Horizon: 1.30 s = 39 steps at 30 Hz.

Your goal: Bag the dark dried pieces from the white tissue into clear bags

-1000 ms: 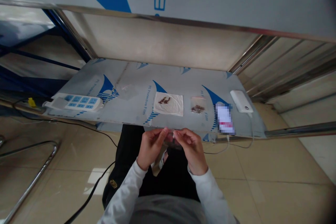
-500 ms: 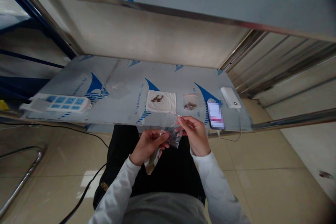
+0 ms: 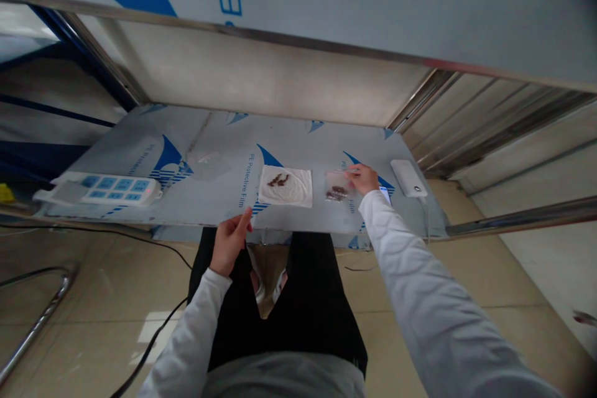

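Observation:
My right hand (image 3: pixel 364 179) reaches over the board and pinches the upper right corner of a small clear plastic bag (image 3: pixel 336 189) with brown pieces in it. My left hand (image 3: pixel 228 245) is by the board's front edge, its fingers curled and the thumb pressed against them. Nothing shows in it. Between the hands lies a white cloth-like square (image 3: pixel 298 189), with several dark brown pieces (image 3: pixel 278 180) on it. The phone (image 3: pixel 385 194) is mostly hidden behind my right forearm.
A white power strip (image 3: pixel 122 188) with blue sockets lies at the left of the film-covered board (image 3: pixel 224 193). To the right is a white power bank (image 3: pixel 408 178) with a cable. A clear plastic wrapper (image 3: pixel 208 158) lies further back. Another board (image 3: pixel 326 0) hangs above.
My hands have come apart. The right went forward and right to the small bag; the left moved left. The clear bag held between them no longer shows there.

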Each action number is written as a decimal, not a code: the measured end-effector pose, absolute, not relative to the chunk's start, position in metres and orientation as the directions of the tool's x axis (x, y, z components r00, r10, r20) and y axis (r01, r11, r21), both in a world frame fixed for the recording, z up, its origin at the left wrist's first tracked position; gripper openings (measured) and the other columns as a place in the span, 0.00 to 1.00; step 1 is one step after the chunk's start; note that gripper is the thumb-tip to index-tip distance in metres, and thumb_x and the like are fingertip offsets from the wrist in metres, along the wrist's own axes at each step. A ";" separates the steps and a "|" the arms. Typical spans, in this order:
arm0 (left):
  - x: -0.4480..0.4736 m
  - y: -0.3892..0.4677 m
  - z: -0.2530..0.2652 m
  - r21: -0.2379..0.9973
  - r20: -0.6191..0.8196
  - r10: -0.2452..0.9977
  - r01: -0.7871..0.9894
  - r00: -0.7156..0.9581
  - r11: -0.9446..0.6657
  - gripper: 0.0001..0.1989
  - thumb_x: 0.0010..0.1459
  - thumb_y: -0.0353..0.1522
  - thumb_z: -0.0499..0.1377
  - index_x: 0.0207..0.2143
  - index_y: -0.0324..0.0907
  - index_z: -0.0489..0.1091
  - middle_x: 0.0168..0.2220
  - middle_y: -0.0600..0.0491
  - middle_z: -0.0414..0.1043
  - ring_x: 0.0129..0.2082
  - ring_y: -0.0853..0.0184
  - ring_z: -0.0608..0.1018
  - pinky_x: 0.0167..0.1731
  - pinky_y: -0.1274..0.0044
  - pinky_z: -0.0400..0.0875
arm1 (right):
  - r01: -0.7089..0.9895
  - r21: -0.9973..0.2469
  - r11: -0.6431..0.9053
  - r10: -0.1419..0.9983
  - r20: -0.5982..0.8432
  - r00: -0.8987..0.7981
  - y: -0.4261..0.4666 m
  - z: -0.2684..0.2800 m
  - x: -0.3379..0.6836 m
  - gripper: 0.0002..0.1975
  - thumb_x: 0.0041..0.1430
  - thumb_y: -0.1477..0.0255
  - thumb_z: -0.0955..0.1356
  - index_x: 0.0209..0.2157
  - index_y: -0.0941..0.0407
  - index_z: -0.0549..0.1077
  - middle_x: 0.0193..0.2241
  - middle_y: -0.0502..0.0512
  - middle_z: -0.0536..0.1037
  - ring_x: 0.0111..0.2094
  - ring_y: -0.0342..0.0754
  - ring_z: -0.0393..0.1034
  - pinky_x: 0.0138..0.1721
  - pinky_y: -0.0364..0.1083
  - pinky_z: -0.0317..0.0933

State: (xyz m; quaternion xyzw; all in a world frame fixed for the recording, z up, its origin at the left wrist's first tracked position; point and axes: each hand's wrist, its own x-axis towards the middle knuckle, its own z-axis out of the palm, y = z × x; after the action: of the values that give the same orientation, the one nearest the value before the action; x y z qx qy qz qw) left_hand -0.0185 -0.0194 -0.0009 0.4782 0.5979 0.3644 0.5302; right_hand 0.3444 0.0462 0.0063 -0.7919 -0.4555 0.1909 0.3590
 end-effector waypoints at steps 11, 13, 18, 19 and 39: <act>-0.082 0.081 -0.018 0.596 0.082 0.959 0.785 -0.270 0.170 0.18 0.57 0.39 0.53 0.44 0.38 0.72 0.35 0.47 0.77 0.31 0.66 0.76 0.36 0.76 0.66 | 0.793 -0.581 -0.184 0.790 0.393 0.471 -0.001 0.022 0.319 0.20 0.53 0.63 0.67 0.45 0.60 0.73 0.42 0.65 0.75 0.42 0.56 0.69 0.46 0.56 0.61; -0.083 0.096 -0.021 0.553 0.093 0.959 0.815 -0.267 0.173 0.19 0.59 0.38 0.52 0.48 0.38 0.70 0.38 0.46 0.76 0.35 0.64 0.76 0.39 0.75 0.66 | 0.768 -0.632 -0.105 0.778 0.428 0.459 -0.032 0.028 0.295 0.20 0.56 0.60 0.65 0.46 0.57 0.73 0.42 0.62 0.76 0.38 0.53 0.70 0.39 0.52 0.64; -0.084 0.124 -0.028 0.443 0.046 0.974 0.879 -0.221 0.179 0.28 0.56 0.41 0.56 0.57 0.39 0.62 0.43 0.39 0.73 0.41 0.54 0.75 0.40 0.67 0.65 | 0.541 -0.839 -0.057 0.843 0.250 0.476 -0.109 0.030 0.222 0.15 0.58 0.61 0.65 0.43 0.54 0.74 0.43 0.60 0.77 0.41 0.53 0.71 0.42 0.51 0.65; -0.084 0.128 -0.029 0.423 0.028 0.979 0.889 -0.204 0.173 0.28 0.56 0.41 0.57 0.56 0.39 0.63 0.44 0.38 0.73 0.41 0.52 0.75 0.39 0.66 0.65 | 0.504 -0.860 -0.076 0.862 0.197 0.468 -0.121 0.027 0.210 0.14 0.58 0.62 0.66 0.42 0.54 0.74 0.43 0.59 0.77 0.41 0.53 0.72 0.42 0.52 0.65; -0.003 -0.054 0.001 0.505 0.466 0.842 0.700 0.272 -0.505 0.14 0.60 0.35 0.55 0.47 0.54 0.74 0.26 0.52 0.71 0.25 0.71 0.70 0.30 0.79 0.61 | -0.118 -0.967 -0.224 0.952 -0.243 0.185 -0.052 0.054 0.148 0.26 0.55 0.51 0.64 0.37 0.60 0.78 0.34 0.59 0.81 0.36 0.53 0.76 0.33 0.46 0.69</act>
State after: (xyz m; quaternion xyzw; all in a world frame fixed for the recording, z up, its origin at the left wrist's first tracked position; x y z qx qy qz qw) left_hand -0.0027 -0.0539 0.0012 0.7912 0.4873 0.3557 0.0999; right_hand 0.1485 -0.0524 0.0541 -0.5785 -0.3607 0.5266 0.5079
